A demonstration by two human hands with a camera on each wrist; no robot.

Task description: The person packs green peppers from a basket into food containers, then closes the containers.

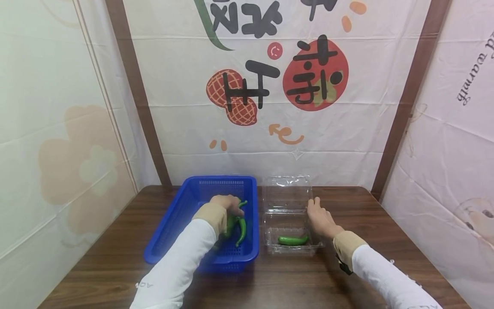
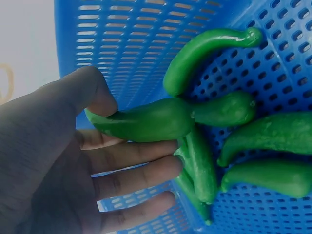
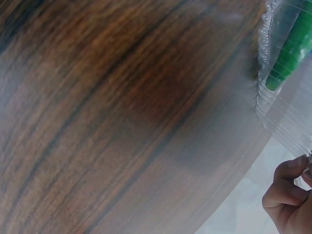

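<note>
Inside the blue basket [image 1: 255, 227], my left hand [image 1: 227, 203] pinches a green chili pepper [image 2: 151, 120] by its tapered end, thumb above and fingers below. Several other peppers [image 2: 273, 135] lie around it on the perforated basket floor. To the right stands a clear plastic clamshell box [image 1: 287, 220] with its lid raised at the back. One green pepper [image 1: 292, 240] lies crosswise near the front of that box. My right hand [image 1: 322, 219] grips the box's right edge near the hinge; the right wrist view shows its fingers [image 3: 287, 170] curled at the plastic.
Basket and box stand side by side on a dark wood-grain table [image 1: 285, 283]. Printed cloth panels [image 1: 216, 163] enclose the table at the back and on both sides. The basket's high walls surround the left hand.
</note>
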